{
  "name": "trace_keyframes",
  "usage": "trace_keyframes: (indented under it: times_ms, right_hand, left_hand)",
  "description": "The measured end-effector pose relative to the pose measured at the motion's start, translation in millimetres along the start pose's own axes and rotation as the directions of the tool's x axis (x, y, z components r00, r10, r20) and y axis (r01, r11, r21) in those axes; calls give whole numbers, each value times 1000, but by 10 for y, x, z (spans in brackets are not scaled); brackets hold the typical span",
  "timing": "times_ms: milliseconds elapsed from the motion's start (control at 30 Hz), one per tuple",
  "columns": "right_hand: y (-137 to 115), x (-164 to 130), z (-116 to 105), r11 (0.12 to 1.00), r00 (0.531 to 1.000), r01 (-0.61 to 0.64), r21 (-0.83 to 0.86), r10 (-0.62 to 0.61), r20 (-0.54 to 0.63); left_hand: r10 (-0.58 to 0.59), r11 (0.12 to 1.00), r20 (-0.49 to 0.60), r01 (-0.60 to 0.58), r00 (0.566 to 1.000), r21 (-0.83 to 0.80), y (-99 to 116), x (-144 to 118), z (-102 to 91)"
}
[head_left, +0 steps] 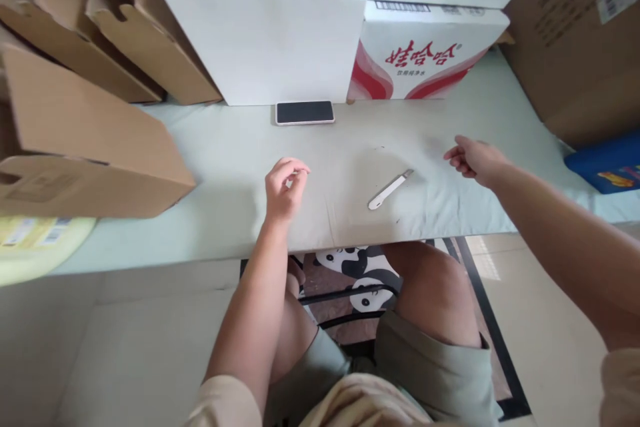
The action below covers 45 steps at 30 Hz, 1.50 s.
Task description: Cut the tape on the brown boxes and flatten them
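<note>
Left hand [285,187] hovers over pale tabletop [210,167], fingers curled narrow, thumb and fingertips nearly pinched; whether anything small sits between them, cannot tell. Right hand [473,160] loosely half-curled, holding nothing, at 2 o'clock from white utility knife [390,189], near it, apart. Knife lies flat between both hands. Phone [305,113] face-up at 12 o'clock. White carton [425,60] behind bears red Chinese brand characters, barcode label on top.
</note>
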State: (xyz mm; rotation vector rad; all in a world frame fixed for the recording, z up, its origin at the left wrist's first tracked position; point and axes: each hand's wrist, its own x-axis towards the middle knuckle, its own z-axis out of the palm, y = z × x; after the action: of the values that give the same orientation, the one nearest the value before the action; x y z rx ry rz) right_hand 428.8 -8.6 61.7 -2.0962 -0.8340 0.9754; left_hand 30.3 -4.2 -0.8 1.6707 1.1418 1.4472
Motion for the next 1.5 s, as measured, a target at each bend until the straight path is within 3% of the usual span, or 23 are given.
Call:
trace_keyframes:
  times_ms: [133, 200, 300, 367, 400, 467, 567, 600, 667, 700, 833, 900, 967, 1033, 1133, 1167, 1200, 1233, 1300, 1333, 1400, 1433, 1500]
  right_hand:
    - [-156, -384, 259, 984, 987, 136, -114, -125, 100]
    - [-345, -572, 492, 950, 959, 255, -181, -225, 171]
    - [-700, -880, 991, 855, 879, 448, -261, -368, 304]
    - [-945, -1122, 1410, 753, 778, 600, -268, -472, 416]
    - [-1066, -1255, 1637, 656, 678, 714, -246, -559, 478]
    - [-1306, -1549, 2102, 433, 423, 891, -136, -684, 594]
    - [-1672, -2046, 2747, 114, 37, 990, 87, -790, 612]
    - [-1791, -2220, 2931, 25, -67, 990, 140, -786, 614]
    - [-2008, -2551, 3237, -130, -224, 972, 195, -757, 614]
    - [-2098, -2692, 3360, -170, -225, 974, 147, -718, 659]
    - [-2287, -2910, 3675, -201, 83, 941, -271, -641, 763]
    - [-2270, -2773, 3719, -198, 155, 913, -357, -642, 751]
    - [-2184, -2526, 3659, -152, 168, 916, -372, -696, 698]
    - [-2037, -2262, 3469, -79, 132, 947, -312, -790, 599]
    - [-1713, -2000, 2925, -41, 63, 976, -214, -887, 458]
    - [-1577, -1955, 2693, -60, 21, 980, -187, -915, 404]
    - [-1428, -1922, 2449, -91, -35, 984, -154, -943, 331]
    - [-1266, -1893, 2207, -100, -65, 986, -136, -967, 246]
    - [-909, -1823, 1770, -62, -59, 989, -131, -998, 24]
    - [-721, -1777, 1592, 12, 7, 991, -134, -999, -39]
    - [-351, -1671, 1333, 276, 245, 959, -68, -925, -292]
    - [-180, -1619, 1249, 344, 334, 938, 35, -874, -352]
    - [106, -1534, 1153, 407, 438, 899, 163, -816, -377]
  left_hand:
    - [1, 1000, -96, -4, 995, -30, 94, -87, -141]
    - [13, 1000, -224, -18, 974, -19, 121, -113, -258]
    - [62, 998, -479, -66, 876, 8, 131, -132, -487]
    - [90, 995, -602, -99, 793, 18, 126, -144, -646]
    - [97, 994, -644, -112, 759, 19, 122, -151, -717]
    - [90, 992, -693, -123, 715, 1, 108, -163, -826]
    - [48, 988, -702, -139, 710, -73, 55, -169, -898]
    - [33, 986, -704, -140, 709, -94, 29, -170, -905]
    - [14, 986, -719, -129, 695, -107, -23, -177, -917]
    - [13, 989, -729, -116, 684, -91, -43, -183, -928]
    - [159, 987, -784, -91, 599, 130, -23, -229, -1044]
    - [281, 957, -817, -81, 504, 279, 43, -258, -1131]
    - [373, 923, -833, -76, 409, 376, 117, -284, -1215]
    - [410, 910, -846, -92, 340, 404, 170, -305, -1288]
    - [336, 942, -899, -119, 279, 315, 171, -324, -1366]
    - [286, 958, -916, -116, 283, 263, 151, -326, -1378]
    - [235, 971, -921, -113, 312, 209, 127, -326, -1381]
    - [195, 980, -908, -119, 370, 162, 101, -324, -1370]
    - [160, 983, -802, -164, 575, 79, 67, -314, -1299]
    - [173, 977, -698, -208, 695, 34, 67, -308, -1235]
    - [236, 952, -427, -296, 873, -80, 108, -304, -1054]
    - [281, 936, -290, -328, 915, -128, 144, -308, -945]
    - [339, 911, -141, -362, 930, -199, 222, -332, -721]
